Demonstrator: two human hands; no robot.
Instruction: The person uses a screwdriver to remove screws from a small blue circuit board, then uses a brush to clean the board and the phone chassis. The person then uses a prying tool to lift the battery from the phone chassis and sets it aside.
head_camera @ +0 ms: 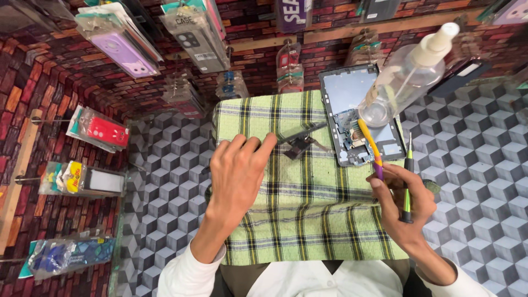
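The left hand (236, 176) pinches a dark flat part (300, 133) steady over the checked cloth (308, 214), while the right hand (404, 203) grips a toothbrush (369, 144) and screwdriver (407, 181), bristles reaching the opened phone (352, 110).

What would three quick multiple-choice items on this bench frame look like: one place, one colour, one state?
1. Where does the opened phone with bare circuit board lie?
A. at the far right edge of the green plaid cloth
B. hung on the brick wall
C. in the person's lap

2. What colour is the brush in the right hand?
A. red and white
B. yellow and purple
C. black

3. How is the clear plastic spray bottle standing?
A. lying flat, cap off
B. upright by the phone, white nozzle on
C. held in the left hand

Answers: 1 A, the phone rests at the cloth's far right edge. 2 B, yellow head, purple grip. 3 B, it stands untouched, nozzle fitted.
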